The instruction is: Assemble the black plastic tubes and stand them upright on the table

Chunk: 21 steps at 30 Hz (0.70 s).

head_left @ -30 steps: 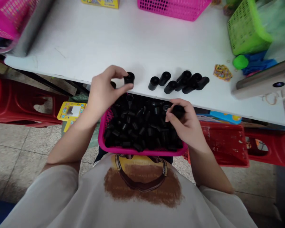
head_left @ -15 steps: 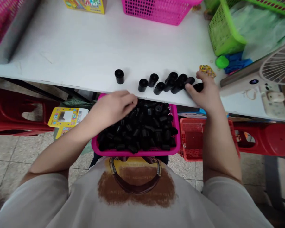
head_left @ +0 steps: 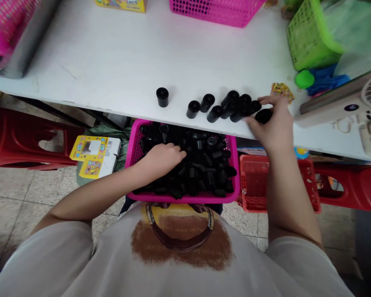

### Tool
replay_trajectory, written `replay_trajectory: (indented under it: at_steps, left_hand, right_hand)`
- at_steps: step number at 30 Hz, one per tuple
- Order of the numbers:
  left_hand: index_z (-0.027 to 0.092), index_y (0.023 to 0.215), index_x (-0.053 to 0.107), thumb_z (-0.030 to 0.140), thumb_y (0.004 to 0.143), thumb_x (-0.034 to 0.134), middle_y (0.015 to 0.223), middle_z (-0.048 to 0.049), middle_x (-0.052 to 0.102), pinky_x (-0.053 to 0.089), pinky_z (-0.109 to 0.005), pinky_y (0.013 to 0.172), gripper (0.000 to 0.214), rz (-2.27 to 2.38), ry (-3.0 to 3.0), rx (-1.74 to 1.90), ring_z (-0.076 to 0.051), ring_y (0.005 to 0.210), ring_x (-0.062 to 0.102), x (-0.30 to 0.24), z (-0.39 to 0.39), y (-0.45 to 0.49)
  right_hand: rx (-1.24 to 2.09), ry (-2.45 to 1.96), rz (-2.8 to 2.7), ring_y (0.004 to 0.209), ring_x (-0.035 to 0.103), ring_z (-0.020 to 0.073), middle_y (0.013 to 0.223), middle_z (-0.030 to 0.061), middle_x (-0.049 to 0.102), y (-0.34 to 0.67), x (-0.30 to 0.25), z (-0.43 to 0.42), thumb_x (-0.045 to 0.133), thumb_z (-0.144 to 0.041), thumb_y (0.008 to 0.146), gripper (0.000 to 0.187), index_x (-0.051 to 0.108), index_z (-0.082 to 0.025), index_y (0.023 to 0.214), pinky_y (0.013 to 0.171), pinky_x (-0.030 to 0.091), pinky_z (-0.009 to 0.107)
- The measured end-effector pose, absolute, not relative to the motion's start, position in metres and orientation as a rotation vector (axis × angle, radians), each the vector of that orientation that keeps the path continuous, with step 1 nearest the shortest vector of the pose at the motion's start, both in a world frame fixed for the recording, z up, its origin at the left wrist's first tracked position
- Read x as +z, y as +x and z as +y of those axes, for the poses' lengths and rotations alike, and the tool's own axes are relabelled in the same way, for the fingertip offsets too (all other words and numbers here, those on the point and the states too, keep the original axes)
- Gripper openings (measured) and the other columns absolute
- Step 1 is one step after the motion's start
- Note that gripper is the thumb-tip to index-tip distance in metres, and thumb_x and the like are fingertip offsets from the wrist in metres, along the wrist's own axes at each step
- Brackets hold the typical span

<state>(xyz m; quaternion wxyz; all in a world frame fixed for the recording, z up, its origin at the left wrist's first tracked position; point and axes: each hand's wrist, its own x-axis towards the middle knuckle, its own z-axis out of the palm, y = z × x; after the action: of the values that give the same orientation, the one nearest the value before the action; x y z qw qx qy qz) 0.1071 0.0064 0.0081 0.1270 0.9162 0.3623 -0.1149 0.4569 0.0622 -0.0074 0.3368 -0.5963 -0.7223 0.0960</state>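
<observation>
My left hand (head_left: 165,159) is down in the pink basket (head_left: 130,165), its fingers curled among many loose black plastic cylinders (head_left: 208,177); what they hold, if anything, is hidden. On the table near its front edge, my right hand (head_left: 273,126) curves thumb and forefinger around a black cylinder (head_left: 263,116) at the right end of a cluster. The thumb touches or nearly touches the neighbouring cylinders (head_left: 241,109). Further left stand several upright hollow-topped cylinders, with one lone cylinder (head_left: 162,97) set apart.
Beyond my right hand lie a small patterned yellow packet (head_left: 282,91), a green cap (head_left: 304,78) and a portable fan (head_left: 336,103). Pink (head_left: 216,12) and green (head_left: 312,41) baskets stand at the back. Below are a yellow carton (head_left: 94,152) and a red crate (head_left: 255,181).
My left hand has moved from beside the table edge down into the basket's pile. My right forefinger has closed in toward the cylinders. The whole view has shifted slightly.
</observation>
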Motion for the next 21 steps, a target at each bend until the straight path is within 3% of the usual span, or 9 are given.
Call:
replay_trajectory:
  at_steps: [3, 5, 7, 11, 15, 21]
  left_hand:
    - [0.014, 0.108, 0.078, 0.01, 0.102, 0.058, 0.099, -0.0108, 0.081, 0.06, -0.036, 0.082, 0.021, 1.107, 2.592, -0.093, -0.028, 0.096, 0.076, 0.013, 0.008, 0.099]
    - [0.017, 0.11, 0.08, 0.019, 0.104, 0.059, 0.104, -0.0089, 0.083, 0.062, -0.036, 0.09, 0.021, 1.124, 2.427, 0.279, -0.025, 0.097, 0.077, 0.018, 0.005, 0.091]
    - [0.021, 0.111, 0.081, 0.026, 0.103, 0.062, 0.106, -0.0051, 0.084, 0.063, -0.031, 0.09, 0.022, 1.144, 2.18, 0.626, -0.02, 0.094, 0.078, 0.025, -0.003, 0.086]
    - [0.021, 0.103, 0.084, 0.026, 0.098, 0.069, 0.1, -0.0029, 0.085, 0.064, -0.024, 0.079, 0.017, 1.216, 1.782, 1.05, -0.016, 0.085, 0.08, 0.038, -0.025, 0.085]
    - [0.023, 0.102, 0.085, 0.028, 0.098, 0.071, 0.101, -0.0028, 0.086, 0.067, -0.028, 0.084, 0.015, 1.223, 1.692, 1.074, -0.017, 0.086, 0.08, 0.04, -0.038, 0.087]
    - [0.023, 0.103, 0.085, 0.025, 0.098, 0.07, 0.103, -0.0033, 0.086, 0.066, -0.026, 0.084, 0.016, 1.213, 1.755, 1.082, -0.017, 0.088, 0.081, 0.036, -0.041, 0.08]
  right_hand:
    - [0.114, -1.521, -1.911, 0.135, 0.056, 0.0394, 0.138, 0.0137, 0.057, 0.454, 0.006, 0.047, 0.083, -0.044, 0.092, 0.05, 0.051, -0.03, 0.128, 0.106, 0.053, 0.058]
    - [0.061, -1.422, -1.859, 0.135, 0.052, 0.0378, 0.135, 0.0134, 0.052, 0.442, 0.016, 0.027, 0.077, -0.038, 0.096, 0.042, 0.047, -0.033, 0.125, 0.099, 0.057, 0.056]
    - [0.149, -1.225, -1.835, 0.127, 0.056, 0.0344, 0.127, 0.011, 0.05, 0.42, 0.025, 0.001, 0.071, -0.032, 0.099, 0.032, 0.046, -0.034, 0.118, 0.091, 0.059, 0.053]
    - [0.684, -1.064, -1.946, 0.116, 0.065, 0.029, 0.122, 0.008, 0.058, 0.361, 0.032, -0.045, 0.071, -0.023, 0.097, 0.033, 0.053, -0.034, 0.122, 0.096, 0.061, 0.051]
    - [0.882, -0.961, -1.8, 0.115, 0.07, 0.0247, 0.125, 0.0087, 0.066, 0.32, 0.023, -0.064, 0.07, -0.022, 0.099, 0.043, 0.05, -0.033, 0.136, 0.096, 0.065, 0.044]
    - [1.034, -0.854, -1.666, 0.116, 0.073, 0.022, 0.128, 0.0095, 0.068, 0.304, 0.012, -0.067, 0.071, -0.021, 0.101, 0.032, 0.052, -0.031, 0.126, 0.089, 0.068, 0.039]
